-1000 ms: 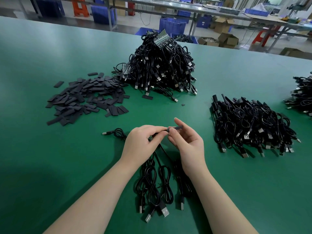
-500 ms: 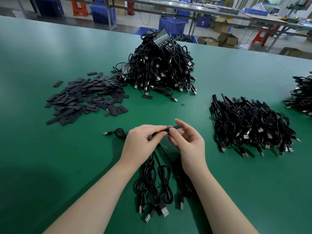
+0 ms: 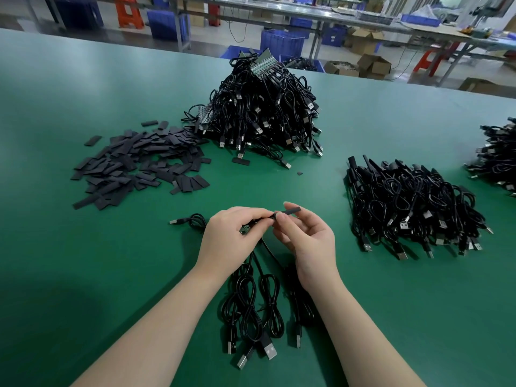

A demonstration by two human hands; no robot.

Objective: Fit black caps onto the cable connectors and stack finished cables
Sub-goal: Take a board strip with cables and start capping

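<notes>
Both hands (image 3: 231,236) raised together, fingers (image 3: 280,217) seemingly pinching black cap (image 3: 290,212).

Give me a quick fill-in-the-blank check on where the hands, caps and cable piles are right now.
1. The right hand pinches a black ____.
2. The loose caps pile lies on the person's ____ side.
3. The left hand holds a ____ end.
4. The table is ____ in colour.

Missing: cap; left; cable; green

Green table (image 3: 83,261), blue crates (image 3: 282,41) beyond.
</notes>
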